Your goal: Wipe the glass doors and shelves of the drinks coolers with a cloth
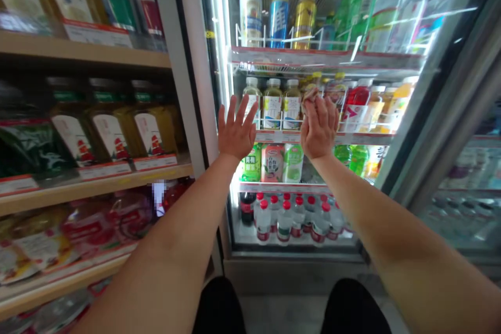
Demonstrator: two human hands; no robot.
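Note:
My left hand is raised with its fingers spread, holding nothing, in front of the second shelf of an open drinks fridge. My right hand is beside it, its fingers curled round a bottle with a brownish top at the wire rail of the same shelf. Pale yellow bottles with white caps stand in a row between the two hands.
Cans and green bottles fill the top shelf. Water bottles with red caps stand at the bottom. The glass door hangs open at the right. Wooden shelves with packaged goods stand at the left.

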